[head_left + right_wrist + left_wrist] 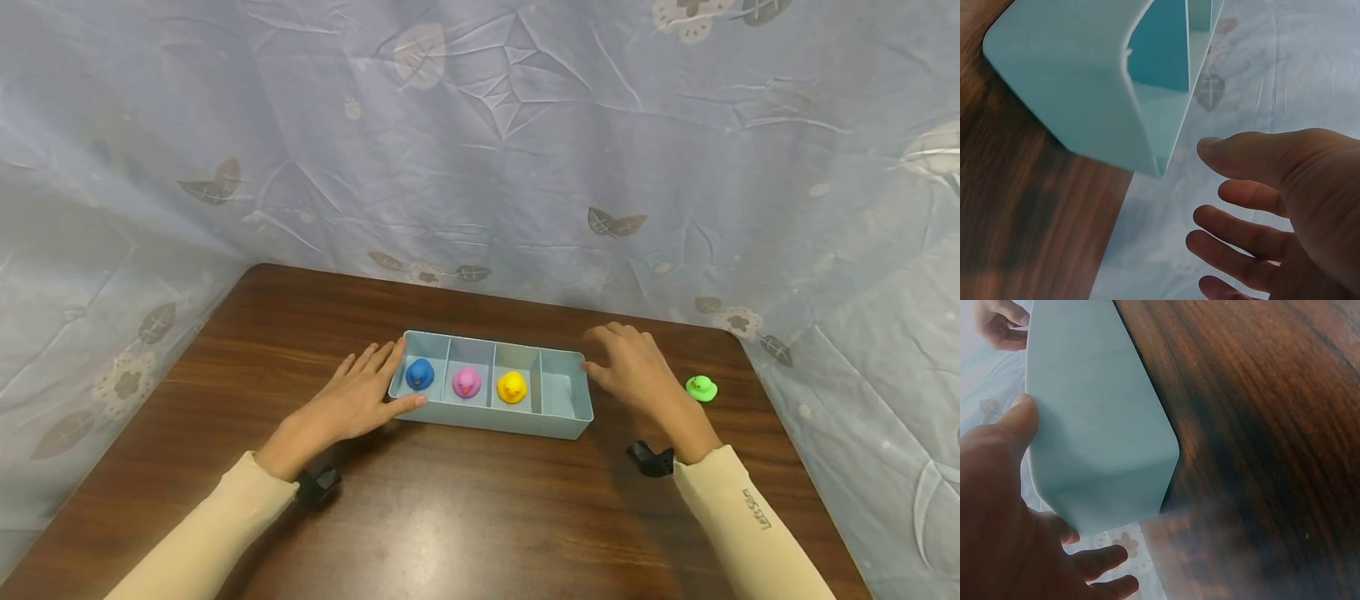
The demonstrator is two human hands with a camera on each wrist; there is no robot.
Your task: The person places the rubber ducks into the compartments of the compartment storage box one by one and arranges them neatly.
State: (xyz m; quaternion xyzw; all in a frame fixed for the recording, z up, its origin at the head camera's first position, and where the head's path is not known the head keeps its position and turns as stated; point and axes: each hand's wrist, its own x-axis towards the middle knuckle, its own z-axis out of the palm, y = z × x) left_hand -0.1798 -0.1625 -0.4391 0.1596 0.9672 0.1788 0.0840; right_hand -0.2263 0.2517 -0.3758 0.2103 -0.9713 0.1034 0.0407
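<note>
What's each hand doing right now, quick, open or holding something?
Left hand: open, touching the divided tray at its left end.
Right hand: open, holding nothing, near the right end.

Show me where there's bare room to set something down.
Table in front of the tray, between the sleeves, is bare; so is a strip between tray and curtain. The tray's rightmost compartment, beside the yellow duck, is empty. Crowded: both tray ends, by left hand and right hand; the other compartments hold ducks.
</note>
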